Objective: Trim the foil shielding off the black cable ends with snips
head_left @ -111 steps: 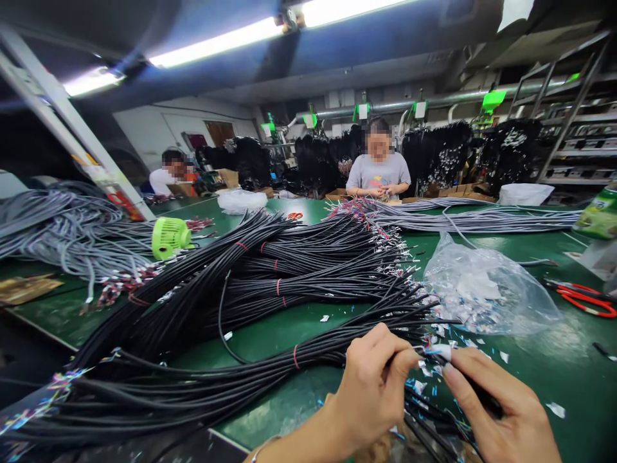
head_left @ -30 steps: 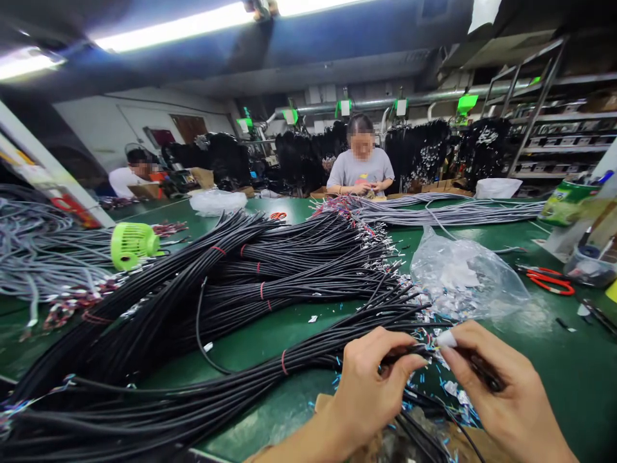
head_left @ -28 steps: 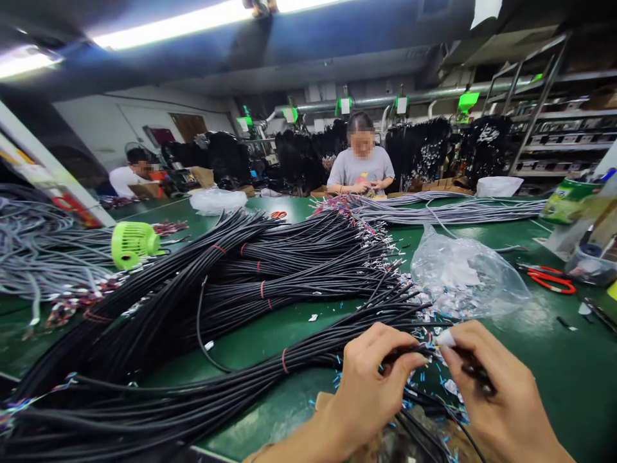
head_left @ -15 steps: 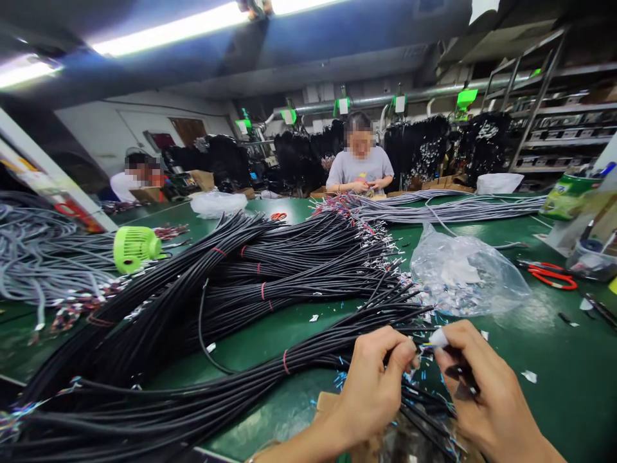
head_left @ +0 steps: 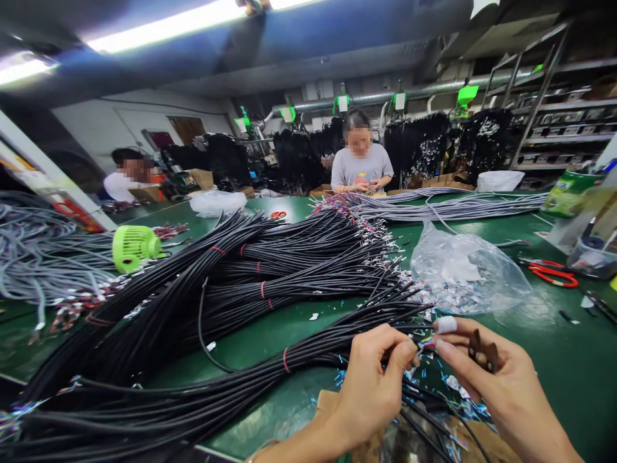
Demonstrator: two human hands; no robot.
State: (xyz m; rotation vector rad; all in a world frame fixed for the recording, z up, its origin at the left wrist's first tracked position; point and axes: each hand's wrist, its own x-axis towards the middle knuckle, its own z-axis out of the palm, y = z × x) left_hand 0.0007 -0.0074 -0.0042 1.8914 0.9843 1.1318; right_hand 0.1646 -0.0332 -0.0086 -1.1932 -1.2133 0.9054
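Observation:
My left hand (head_left: 373, 386) is closed in a pinch on the stripped end of a black cable (head_left: 308, 350) at the near table edge. My right hand (head_left: 486, 376) pinches the coloured wire tips (head_left: 427, 344) at that same end, its forefinger wearing a white fingertip cover (head_left: 446, 323). A small dark tool (head_left: 483, 350) rests in the right palm. Big bundles of black cables (head_left: 231, 283) tied with red bands fan out to the left.
A clear plastic bag (head_left: 465, 273) of foil scraps lies just beyond my hands. Red scissors (head_left: 554, 273) lie at right, a green fan (head_left: 132, 246) at left. Grey cables (head_left: 457, 209) cross the far green table (head_left: 554, 360). Two people sit at the far side.
The right hand has drawn slightly back and opened its palm, showing the dark tool. The left hand keeps its pinch on the cable end.

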